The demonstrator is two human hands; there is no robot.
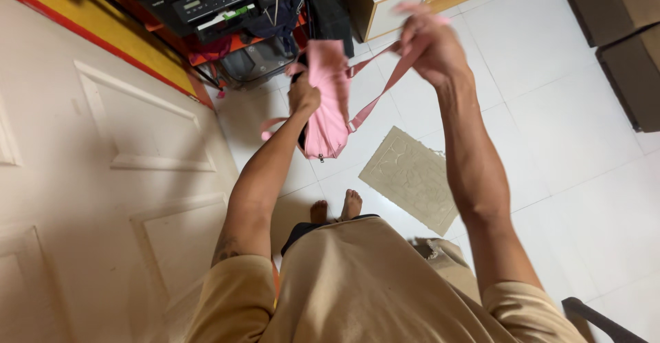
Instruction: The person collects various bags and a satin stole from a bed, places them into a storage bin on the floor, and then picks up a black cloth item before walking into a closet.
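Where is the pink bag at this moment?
In the head view the pink bag hangs in the air at upper centre, gripped by the left hand, its strap pulled up by the right hand, above the white tiled floor.

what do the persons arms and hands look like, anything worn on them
Both arms are bare from the short sleeves down. The sleeves belong to a loose tan T-shirt. The left hand and right hand wear no gloves, and no watch or rings show. A dark tattoo marks the left upper arm just below the sleeve.
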